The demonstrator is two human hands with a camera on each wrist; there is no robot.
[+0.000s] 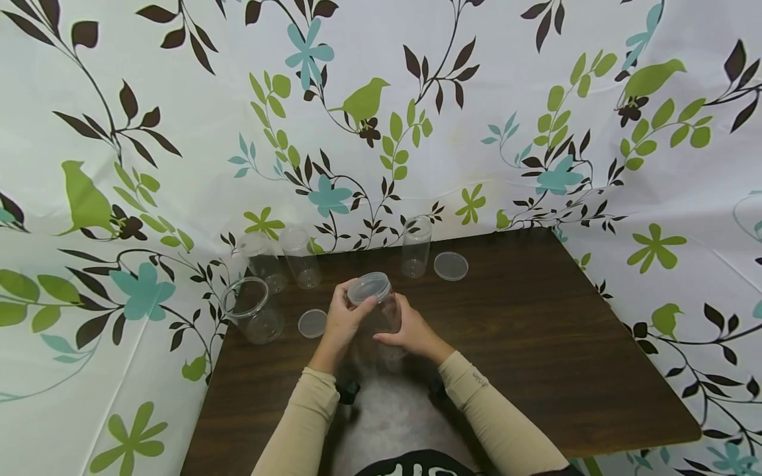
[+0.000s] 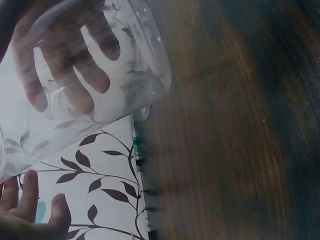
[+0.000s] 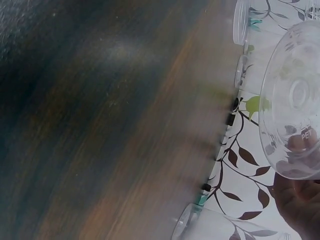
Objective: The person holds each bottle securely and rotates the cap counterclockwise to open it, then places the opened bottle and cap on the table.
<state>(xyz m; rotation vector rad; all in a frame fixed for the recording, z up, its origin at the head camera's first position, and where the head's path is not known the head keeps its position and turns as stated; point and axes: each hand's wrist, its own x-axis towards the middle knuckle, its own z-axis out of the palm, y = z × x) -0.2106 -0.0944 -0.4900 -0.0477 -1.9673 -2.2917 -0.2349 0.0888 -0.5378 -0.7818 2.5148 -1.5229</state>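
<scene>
A clear plastic jar (image 1: 385, 318) is held up off the table in front of the person, a little tilted, with a translucent lid (image 1: 369, 287) over its mouth. The left hand (image 1: 342, 318) grips the jar's upper end, its thumb at the lid's edge. The right hand (image 1: 415, 332) holds the jar's body from the other side. Through the clear wall of the jar (image 2: 120, 95), fingers show in the left wrist view. The jar's base (image 3: 300, 95) faces the right wrist camera. How firmly the lid sits cannot be told.
On the dark wooden table (image 1: 506, 357), a wide clear jar (image 1: 262, 320) and two tall jars (image 1: 264, 264) (image 1: 301, 261) stand at the left. Another tall jar (image 1: 415, 250) stands at the back beside a loose lid (image 1: 450, 266). A second loose lid (image 1: 312, 323) lies near the left hand.
</scene>
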